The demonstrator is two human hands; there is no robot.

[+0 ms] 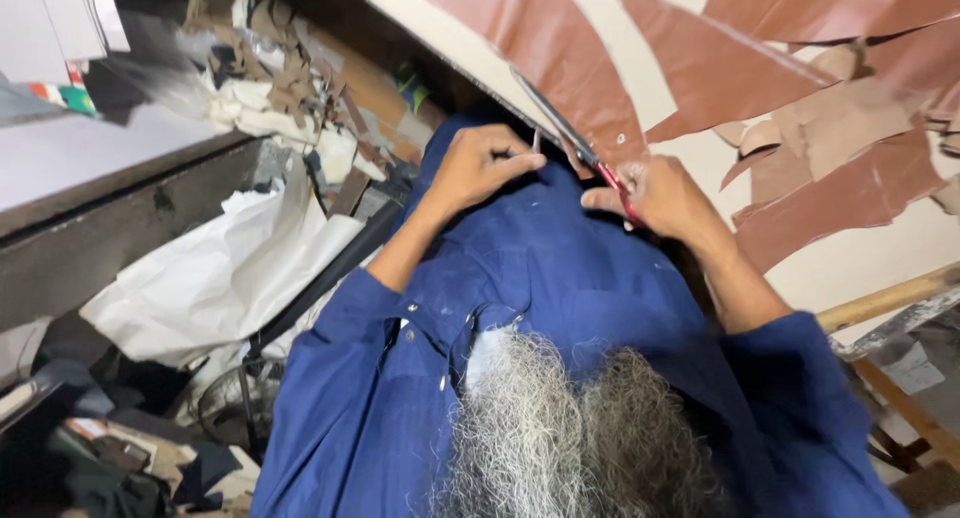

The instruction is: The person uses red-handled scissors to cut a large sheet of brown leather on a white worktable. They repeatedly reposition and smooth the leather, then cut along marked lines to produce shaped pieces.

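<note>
The right hand (665, 193) clenches red-handled scissors (575, 143) at the table edge (470, 53), blades on a brown strip (570, 68), while the left hand (485, 163) pinches something too small to tell; mid-cut, seemingly, needing steady strip tension.

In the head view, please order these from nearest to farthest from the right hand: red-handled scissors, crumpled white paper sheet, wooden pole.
1. Red-handled scissors: held in the right hand.
2. Wooden pole: lower right of the hand.
3. Crumpled white paper sheet: far left.
</note>
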